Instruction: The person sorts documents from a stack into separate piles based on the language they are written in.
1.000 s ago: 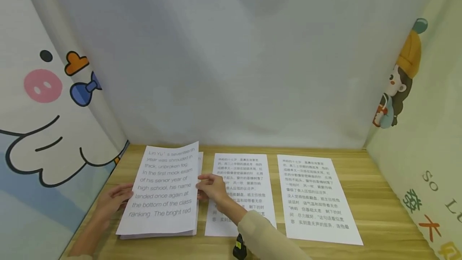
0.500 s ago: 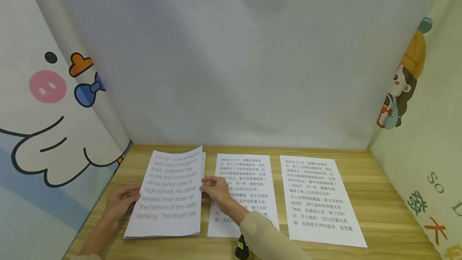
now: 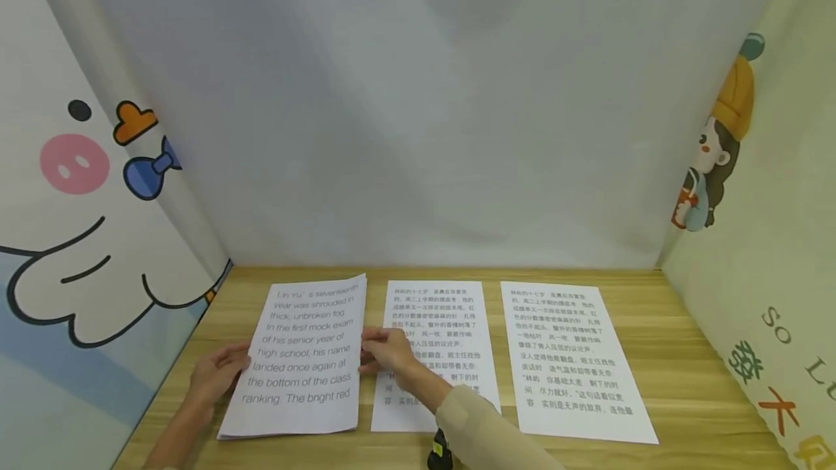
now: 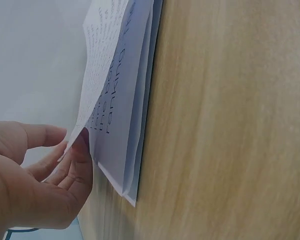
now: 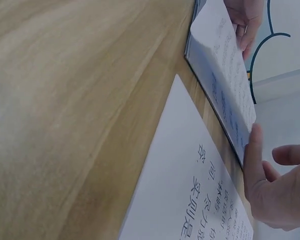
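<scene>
In the head view a printed sheet of paper (image 3: 303,361) with large English text lies on top of a small stack at the left of the table, its surface bowed upward. My left hand (image 3: 218,372) holds its left edge; in the left wrist view the edge passes between the thumb and the fingers (image 4: 82,165). At the opposite edge is my right hand (image 3: 392,354). The right wrist view shows one straight finger (image 5: 254,155) touching the sheet's edge, with the finger above it standing apart. Other sheets (image 4: 136,175) of the stack show beneath the raised one.
Two pages with Chinese text, a middle page (image 3: 437,303) and a right page (image 3: 575,361), lie flat on the wooden table (image 3: 705,383). My right forearm crosses the middle page. A small black object (image 3: 440,450) shows by the sleeve. Pale printed curtains (image 3: 418,129) enclose the table.
The top sheet has come down and nearer to me, now covering the sheet that showed at its right edge. Both hands have moved slightly nearer with it. The other two pages stay put.
</scene>
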### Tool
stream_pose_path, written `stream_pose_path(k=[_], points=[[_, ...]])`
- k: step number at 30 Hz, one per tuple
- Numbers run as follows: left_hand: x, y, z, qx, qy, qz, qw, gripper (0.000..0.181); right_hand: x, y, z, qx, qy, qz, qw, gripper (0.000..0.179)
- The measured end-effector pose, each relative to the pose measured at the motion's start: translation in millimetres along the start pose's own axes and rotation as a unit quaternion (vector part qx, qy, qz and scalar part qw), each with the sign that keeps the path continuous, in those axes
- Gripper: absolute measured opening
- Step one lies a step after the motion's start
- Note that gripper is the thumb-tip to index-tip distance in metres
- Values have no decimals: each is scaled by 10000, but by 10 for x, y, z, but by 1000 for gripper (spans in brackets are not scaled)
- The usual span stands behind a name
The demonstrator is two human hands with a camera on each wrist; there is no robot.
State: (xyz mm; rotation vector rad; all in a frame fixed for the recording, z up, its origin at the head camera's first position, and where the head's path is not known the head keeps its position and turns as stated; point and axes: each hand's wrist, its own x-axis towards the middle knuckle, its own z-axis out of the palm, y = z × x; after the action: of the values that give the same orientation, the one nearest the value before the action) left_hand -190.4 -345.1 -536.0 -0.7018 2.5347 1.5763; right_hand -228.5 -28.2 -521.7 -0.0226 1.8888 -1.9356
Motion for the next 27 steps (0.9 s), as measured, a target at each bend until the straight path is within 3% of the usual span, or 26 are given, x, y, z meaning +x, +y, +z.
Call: stream_pose_path(k=[6, 13, 20, 27], points=[[-20, 14, 63, 160, 36, -146, 9998, 54, -61, -33, -43, -214, -165, 180, 9995, 39], [-34, 41, 35, 308, 175, 120, 9993, 52, -136, -96, -128, -422, -325, 153, 9985, 42], [-141, 208, 103, 258, 647, 416, 9967, 44, -185, -130, -254, -349, -271, -211, 9988, 42], [-224, 437, 261, 14, 96, 587, 9982, 42, -225, -144, -456, -342, -85, -250, 9991, 41]])
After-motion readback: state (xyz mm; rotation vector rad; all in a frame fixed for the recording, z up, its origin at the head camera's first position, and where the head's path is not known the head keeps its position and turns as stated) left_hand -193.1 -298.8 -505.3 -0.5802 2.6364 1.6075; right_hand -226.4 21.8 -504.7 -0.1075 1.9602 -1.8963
